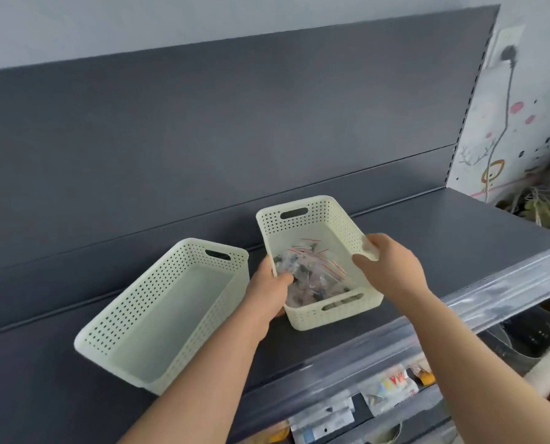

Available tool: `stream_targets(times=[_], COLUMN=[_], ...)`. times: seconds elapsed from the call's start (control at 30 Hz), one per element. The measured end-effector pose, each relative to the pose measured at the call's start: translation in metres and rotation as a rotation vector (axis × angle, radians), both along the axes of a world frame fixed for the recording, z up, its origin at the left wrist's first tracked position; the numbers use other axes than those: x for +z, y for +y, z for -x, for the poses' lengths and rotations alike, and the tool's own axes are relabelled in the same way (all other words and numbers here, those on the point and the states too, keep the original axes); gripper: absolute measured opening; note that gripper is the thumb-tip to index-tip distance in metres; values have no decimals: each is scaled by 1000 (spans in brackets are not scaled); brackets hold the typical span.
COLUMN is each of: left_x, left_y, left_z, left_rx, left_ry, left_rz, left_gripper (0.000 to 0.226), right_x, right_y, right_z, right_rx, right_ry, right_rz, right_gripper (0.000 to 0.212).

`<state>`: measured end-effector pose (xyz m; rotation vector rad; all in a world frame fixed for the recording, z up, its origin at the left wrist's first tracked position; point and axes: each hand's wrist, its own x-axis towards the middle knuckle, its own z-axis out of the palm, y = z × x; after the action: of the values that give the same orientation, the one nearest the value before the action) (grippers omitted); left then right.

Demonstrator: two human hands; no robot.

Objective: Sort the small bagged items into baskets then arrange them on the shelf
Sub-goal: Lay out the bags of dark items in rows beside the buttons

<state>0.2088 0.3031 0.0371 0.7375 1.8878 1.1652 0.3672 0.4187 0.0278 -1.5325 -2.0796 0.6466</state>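
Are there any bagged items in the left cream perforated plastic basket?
No, the left cream perforated plastic basket shows a bare floor; the clear bags lie in the right basket.

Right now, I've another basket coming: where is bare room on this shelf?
Bare shelf lies right of the filled basket, and left of the empty basket. Crowded: the gap between the baskets, taken by the left hand.

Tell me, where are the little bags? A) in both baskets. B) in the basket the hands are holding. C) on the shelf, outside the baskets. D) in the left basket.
B: the little bags lie in the right basket, which the left hand and right hand grip by its sides. The left basket shows only its bare bottom.
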Motion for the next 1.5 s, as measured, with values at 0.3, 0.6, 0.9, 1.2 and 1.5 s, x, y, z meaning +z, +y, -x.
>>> stream_targets(times=[0.3,0.6,0.9,1.2,1.5], left_x=[61,48,39,25,2], left_y=[-81,-271,-483,-546,-544], left_z=[48,125,204,289,393], left_rx=[161,462,752,768,667], left_ry=[116,126,204,161,75], left_rz=[-238,-175,-33,57,149], left_gripper=[30,29,43,50,48], right_x=[66,50,25,5,-19], right_y=[-67,-220,-416,-487,-495], right_z=[63,188,313,392,463], right_rx=[142,467,737,766,700], right_ry=[145,116,142,76,4], right_rz=[-206,-161,-21,89,139], right_gripper=[46,44,46,44,44])
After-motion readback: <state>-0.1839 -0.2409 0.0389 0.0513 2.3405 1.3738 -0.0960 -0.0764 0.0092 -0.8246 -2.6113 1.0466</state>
